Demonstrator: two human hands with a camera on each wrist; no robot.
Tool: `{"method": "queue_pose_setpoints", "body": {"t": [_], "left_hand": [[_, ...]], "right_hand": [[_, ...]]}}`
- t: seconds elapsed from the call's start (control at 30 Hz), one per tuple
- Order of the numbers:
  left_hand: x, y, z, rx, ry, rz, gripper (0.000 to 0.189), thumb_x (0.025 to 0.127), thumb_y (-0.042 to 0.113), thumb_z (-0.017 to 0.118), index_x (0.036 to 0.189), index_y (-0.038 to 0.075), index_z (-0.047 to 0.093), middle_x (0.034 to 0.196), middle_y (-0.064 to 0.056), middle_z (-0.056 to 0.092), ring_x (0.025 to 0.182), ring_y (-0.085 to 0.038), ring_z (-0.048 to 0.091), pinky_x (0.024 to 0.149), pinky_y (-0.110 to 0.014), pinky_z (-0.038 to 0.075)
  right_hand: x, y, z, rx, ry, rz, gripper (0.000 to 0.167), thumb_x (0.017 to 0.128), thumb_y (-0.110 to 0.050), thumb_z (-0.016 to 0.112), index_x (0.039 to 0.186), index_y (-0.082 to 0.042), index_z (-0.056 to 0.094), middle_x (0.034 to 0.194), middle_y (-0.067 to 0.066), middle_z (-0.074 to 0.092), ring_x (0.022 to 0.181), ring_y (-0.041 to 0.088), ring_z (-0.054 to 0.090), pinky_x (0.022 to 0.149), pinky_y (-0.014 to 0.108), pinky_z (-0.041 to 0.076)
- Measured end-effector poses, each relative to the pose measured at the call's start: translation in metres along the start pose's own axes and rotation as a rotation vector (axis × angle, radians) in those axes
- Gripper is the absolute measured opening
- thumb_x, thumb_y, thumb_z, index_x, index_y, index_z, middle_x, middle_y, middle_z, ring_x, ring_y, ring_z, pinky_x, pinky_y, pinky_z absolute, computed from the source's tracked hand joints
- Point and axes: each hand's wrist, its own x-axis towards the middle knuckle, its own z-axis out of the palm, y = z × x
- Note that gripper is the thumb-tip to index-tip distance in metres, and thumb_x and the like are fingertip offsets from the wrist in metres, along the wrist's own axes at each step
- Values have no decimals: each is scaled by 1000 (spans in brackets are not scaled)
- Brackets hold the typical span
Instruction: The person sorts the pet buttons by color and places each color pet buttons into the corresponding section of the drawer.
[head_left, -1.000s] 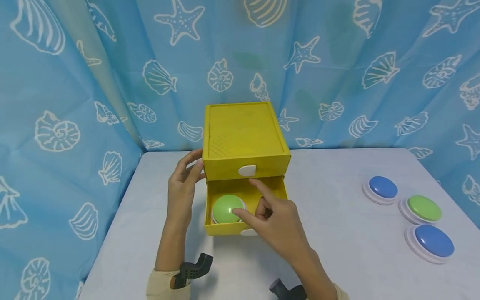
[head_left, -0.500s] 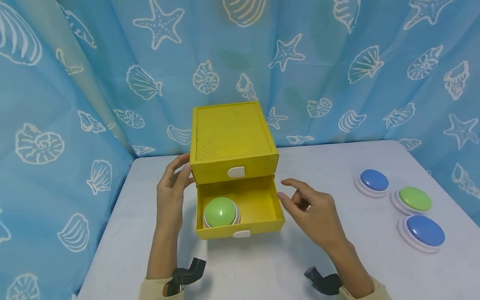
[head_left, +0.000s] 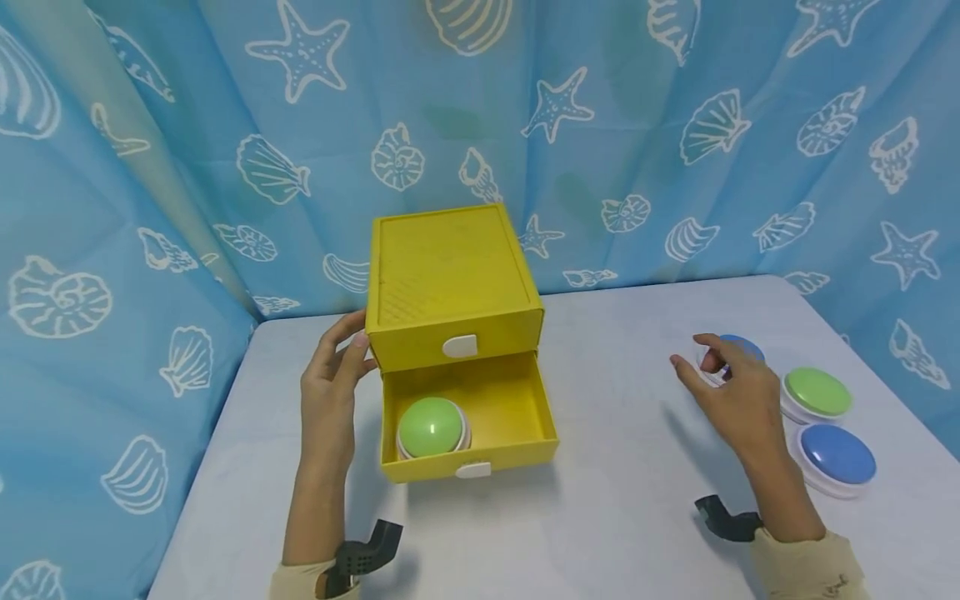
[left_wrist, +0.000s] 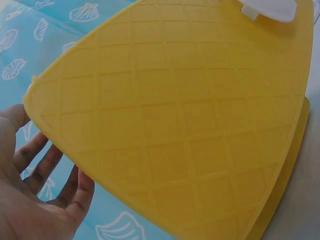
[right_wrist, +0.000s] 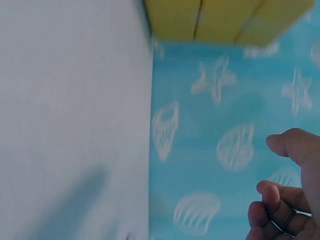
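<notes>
A yellow two-drawer box (head_left: pixel 453 271) stands on the white table, its lower drawer (head_left: pixel 517 408) pulled out. Inside that drawer, on its left, sits a push button (head_left: pixel 430 427) with a green dome and white base. My left hand (head_left: pixel 333 375) touches the box's left side; in the left wrist view its loosely bent fingers (left_wrist: pixel 82 197) lie along the edge. My right hand (head_left: pixel 738 400) hovers at the right, thumb and forefinger apart, holding nothing. Behind it, partly hidden, is a blue push button (head_left: pixel 744 346). A green one (head_left: pixel 817 390) and another blue one (head_left: pixel 837 452) lie beside the hand.
A blue curtain (head_left: pixel 450 108) with white shells and starfish hangs behind the table and along its left side. The white table (head_left: pixel 615 492) extends between the box and the buttons at the right.
My right hand has moved from in front of the open drawer far right to the buttons. The left hand stays at the box, and the head view has shifted slightly to the right.
</notes>
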Motion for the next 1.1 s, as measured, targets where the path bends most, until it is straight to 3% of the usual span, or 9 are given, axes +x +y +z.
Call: {"method": "queue_pose_setpoints", "body": {"t": [0.23, 0.33, 0.47, 0.6, 0.8, 0.97, 1.1], "left_hand": [[-1, 0, 2, -4, 0, -3, 43, 99, 44, 61, 138, 26, 59, 138, 6, 53, 120, -18, 55, 100, -36, 49], [-1, 0, 1, -4, -1, 2, 42, 99, 43, 61, 138, 26, 59, 138, 6, 53, 120, -18, 55, 99, -35, 49], [0, 0, 0, -5, 2, 11, 42, 99, 43, 61, 138, 26, 59, 137, 6, 54, 120, -18, 55, 99, -35, 49], [0, 0, 1, -4, 8, 8, 43, 99, 43, 62, 138, 26, 59, 138, 6, 54, 121, -18, 55, 100, -36, 49], [0, 1, 1, 1, 9, 12, 43, 99, 43, 61, 138, 25, 59, 138, 6, 54, 121, -17, 55, 101, -38, 48], [0, 2, 0, -11, 3, 26, 41, 100, 41, 61, 137, 24, 59, 137, 4, 54, 121, -19, 55, 99, -38, 49], [-1, 1, 2, -8, 5, 21, 42, 99, 41, 61, 138, 25, 59, 137, 4, 54, 121, -19, 55, 100, -39, 49]], "right_hand": [[14, 75, -40, -164, -148, 293, 67, 95, -42, 65, 138, 8, 50, 101, 19, 45, 94, 35, 40, 70, 40, 31], [13, 100, -51, -221, -208, 413, 81, 95, -50, 61, 144, 11, 39, 110, 28, 42, 103, 44, 37, 73, 52, 38], [11, 120, -61, -273, -277, 569, 97, 92, -61, 58, 150, 12, 26, 129, 40, 31, 121, 55, 25, 89, 68, 34], [8, 134, -65, -327, -342, 627, 107, 88, -65, 60, 149, 14, 23, 133, 47, 21, 124, 60, 16, 95, 71, 22], [4, 143, -68, -372, -417, 710, 117, 82, -72, 61, 146, 18, 22, 119, 48, 19, 117, 60, 15, 88, 69, 22], [2, 144, -71, -396, -504, 709, 121, 81, -73, 62, 140, 25, 23, 108, 47, 20, 113, 63, 16, 91, 73, 21], [1, 145, -73, -392, -495, 699, 120, 81, -72, 62, 137, 27, 25, 106, 46, 22, 113, 63, 17, 93, 76, 17]]}}
